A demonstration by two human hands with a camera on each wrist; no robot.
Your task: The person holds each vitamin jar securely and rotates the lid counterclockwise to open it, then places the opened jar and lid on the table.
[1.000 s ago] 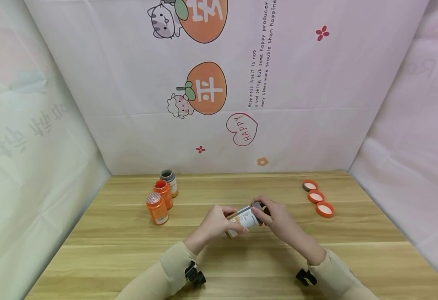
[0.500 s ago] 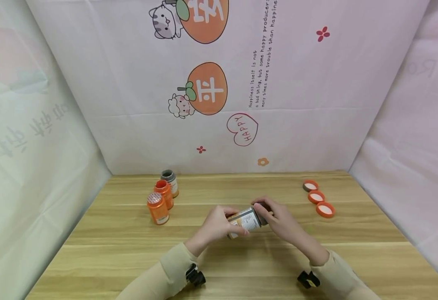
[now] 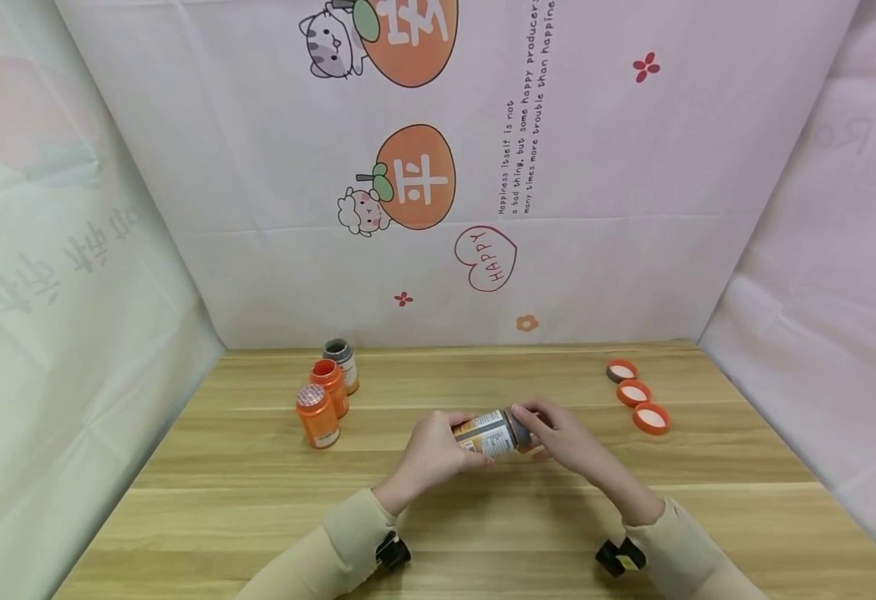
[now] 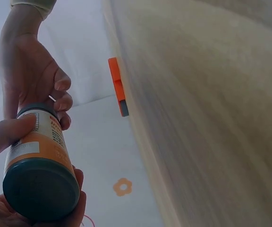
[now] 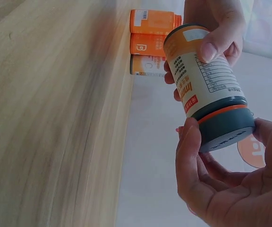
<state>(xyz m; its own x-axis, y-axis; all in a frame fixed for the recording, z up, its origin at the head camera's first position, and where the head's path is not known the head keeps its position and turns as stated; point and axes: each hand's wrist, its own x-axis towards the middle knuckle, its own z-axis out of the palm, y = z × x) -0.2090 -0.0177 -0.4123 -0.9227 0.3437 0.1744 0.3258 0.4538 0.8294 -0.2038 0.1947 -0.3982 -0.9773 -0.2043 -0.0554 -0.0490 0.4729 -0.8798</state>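
Held above the table is a supplement bottle (image 3: 486,433) with a white, orange and grey label, lying nearly level. My left hand (image 3: 430,457) grips its body, thumb along the label and fingers wrapped beneath. At the other end, my right hand (image 3: 574,446) pinches the dark grey cap (image 5: 228,130) between thumb and fingers. In the right wrist view an orange band (image 5: 221,112) shows between the cap and the bottle's grey shoulder. The bottle's dark base (image 4: 41,189) faces the left wrist camera.
At the back left stand an orange bottle with a silvery seal (image 3: 317,417), an open orange bottle (image 3: 330,387) and an open grey-necked bottle (image 3: 342,365). Three caps lie in a row at right: a grey-and-orange cap (image 3: 622,372) and two orange caps (image 3: 634,392). White printed cloth (image 3: 595,250) walls the table.
The bottle has turned in my left hand and swung closer to level, its label rolling round. My right fingers have shifted on the cap, and more of the cap shows now.
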